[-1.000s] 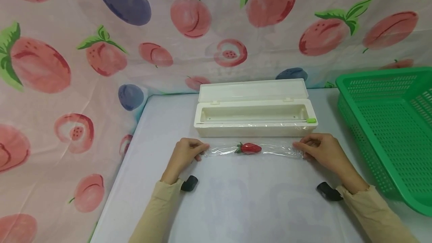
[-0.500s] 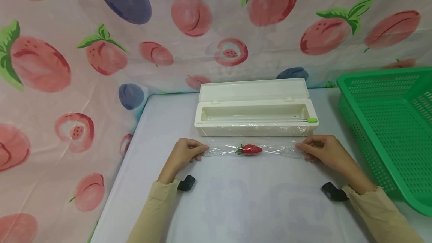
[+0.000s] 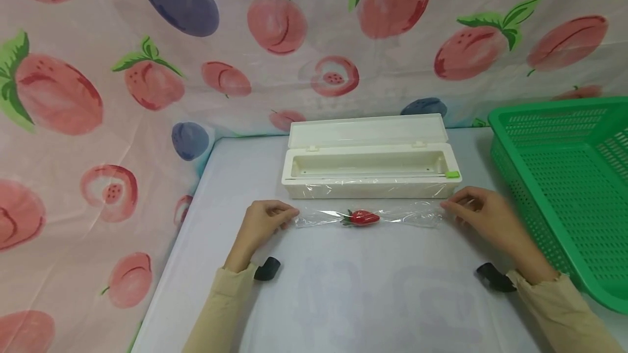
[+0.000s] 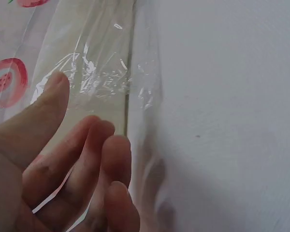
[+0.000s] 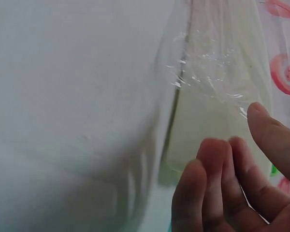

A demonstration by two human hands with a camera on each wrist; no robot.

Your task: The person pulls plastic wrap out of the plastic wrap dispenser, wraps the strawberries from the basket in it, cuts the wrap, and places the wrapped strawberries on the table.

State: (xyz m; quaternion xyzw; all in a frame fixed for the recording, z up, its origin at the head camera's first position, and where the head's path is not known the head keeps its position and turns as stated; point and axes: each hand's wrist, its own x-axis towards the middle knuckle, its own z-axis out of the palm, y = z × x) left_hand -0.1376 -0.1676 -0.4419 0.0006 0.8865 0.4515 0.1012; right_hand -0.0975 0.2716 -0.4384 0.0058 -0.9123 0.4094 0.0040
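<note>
Strawberry (image 3: 364,217) between both hands (image 3: 260,225)

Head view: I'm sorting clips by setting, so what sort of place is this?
Probably an indoor tabletop workspace, though the wider room doesn't show: a white table against a fruit-print sheet, with a long white box and a green basket.

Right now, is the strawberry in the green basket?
No, the strawberry lies on the table side of the white box, with clear film around it, apart from the green basket.
</note>
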